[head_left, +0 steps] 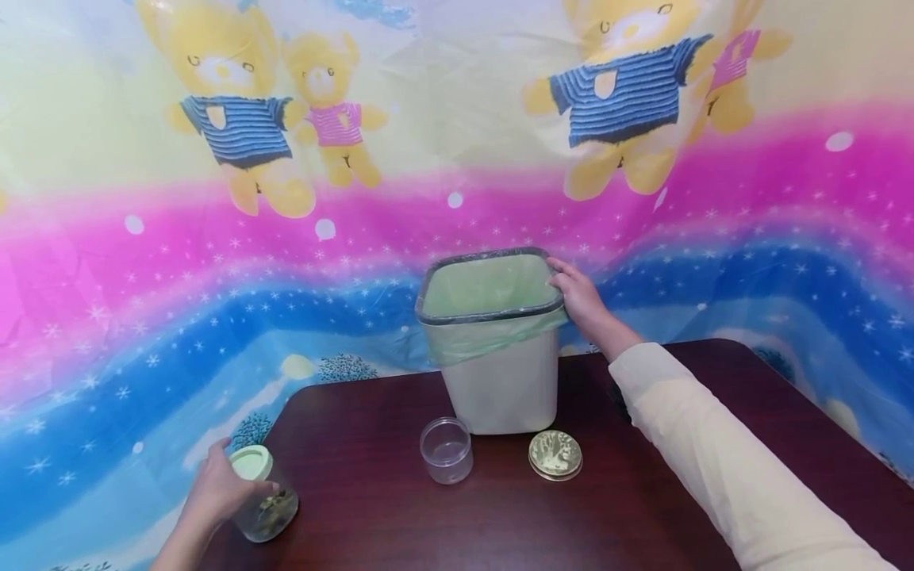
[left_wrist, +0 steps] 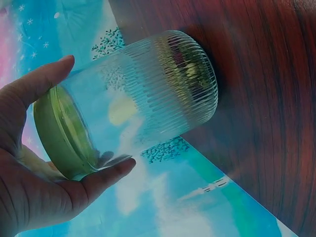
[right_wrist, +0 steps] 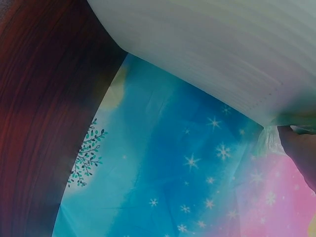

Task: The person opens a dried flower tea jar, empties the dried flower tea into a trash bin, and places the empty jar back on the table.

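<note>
At the table's left edge, my left hand [head_left: 220, 485] grips a clear ribbed jar [left_wrist: 136, 89] by its green lid [left_wrist: 64, 133], thumb on one side and finger on the other. Dried, leafy-looking bits [left_wrist: 190, 69] lie at the bottom of the jar. My right hand [head_left: 581, 303] holds the right rim of a pale waste bin [head_left: 503, 392], which stands upright on the table with a dark rim and a green bag lining it. In the right wrist view only part of this hand [right_wrist: 300, 148] shows, beside the bin's wall and the bag.
In front of the bin stands a small clear plastic tub [head_left: 447, 452]. A round lid or tin with a gold pattern [head_left: 555, 454] lies to its right. Beneath them is a dark red wooden table [head_left: 378, 507]. A cloth printed with bears [head_left: 428, 214] hangs behind.
</note>
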Available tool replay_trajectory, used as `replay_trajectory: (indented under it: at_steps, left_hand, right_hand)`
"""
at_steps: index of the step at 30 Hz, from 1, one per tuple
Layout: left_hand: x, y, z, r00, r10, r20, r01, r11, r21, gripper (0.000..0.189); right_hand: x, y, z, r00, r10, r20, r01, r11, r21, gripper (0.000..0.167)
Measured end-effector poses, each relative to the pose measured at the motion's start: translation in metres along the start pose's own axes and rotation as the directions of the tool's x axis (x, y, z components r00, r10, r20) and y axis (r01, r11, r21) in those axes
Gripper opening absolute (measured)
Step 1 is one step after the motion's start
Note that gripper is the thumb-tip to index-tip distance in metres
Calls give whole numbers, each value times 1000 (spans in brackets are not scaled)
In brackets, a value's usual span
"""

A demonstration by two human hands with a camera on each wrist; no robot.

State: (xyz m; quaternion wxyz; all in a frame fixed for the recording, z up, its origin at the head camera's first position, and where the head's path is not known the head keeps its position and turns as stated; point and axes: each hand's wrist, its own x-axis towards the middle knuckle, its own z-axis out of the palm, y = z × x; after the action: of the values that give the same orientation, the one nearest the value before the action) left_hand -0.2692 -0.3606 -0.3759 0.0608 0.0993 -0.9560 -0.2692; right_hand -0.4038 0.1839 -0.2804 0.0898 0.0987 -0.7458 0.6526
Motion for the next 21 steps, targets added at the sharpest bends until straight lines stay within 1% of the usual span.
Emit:
replay_trajectory:
  at_steps: [5, 13, 21]
  left_hand:
    - [0, 1, 3, 1000, -3, -19, 3, 1000, -7, 126]
    - [-3, 10, 10, 999, 38, -33, -39, 998, -50, 125]
    - [-10, 14, 22, 992, 92, -89, -98, 993, -60, 120]
  right_hand:
    - [0, 0, 0, 1000, 2, 6, -2, 1000, -11, 54]
    - [1, -1, 0, 1000, 2, 0, -2, 1000, 8, 54]
    - [0, 0, 0, 1000, 13, 0, -13, 1000, -2, 54]
